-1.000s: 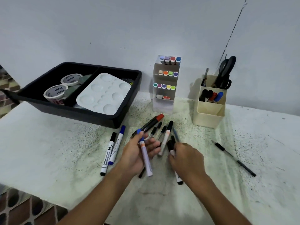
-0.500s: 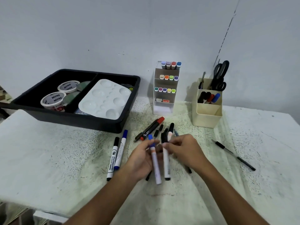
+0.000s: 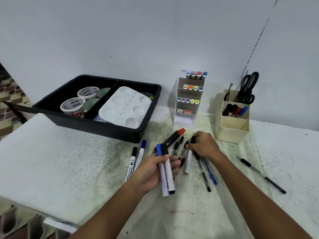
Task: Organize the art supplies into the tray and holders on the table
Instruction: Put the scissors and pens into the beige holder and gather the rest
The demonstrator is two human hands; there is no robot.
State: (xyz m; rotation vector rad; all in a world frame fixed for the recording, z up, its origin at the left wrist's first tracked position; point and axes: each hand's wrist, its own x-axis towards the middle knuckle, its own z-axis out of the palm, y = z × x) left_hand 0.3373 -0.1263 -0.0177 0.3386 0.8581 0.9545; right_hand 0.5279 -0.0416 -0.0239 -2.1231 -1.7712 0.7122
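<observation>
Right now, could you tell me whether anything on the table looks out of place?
Yes: one thin black pen lies alone at the right, apart from the loose marker pile. The white paint palette sits tilted, overhanging the black tray's front rim.

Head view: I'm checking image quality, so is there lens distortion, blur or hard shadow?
Head view: wide-angle bending bows the table edge; the cream holder leans; shadows are soft, falling left of the marker rack; the left hand looks slightly soft.

Two bare forearms, left hand (image 3: 151, 171), right hand (image 3: 205, 145) (no sleeves)
</observation>
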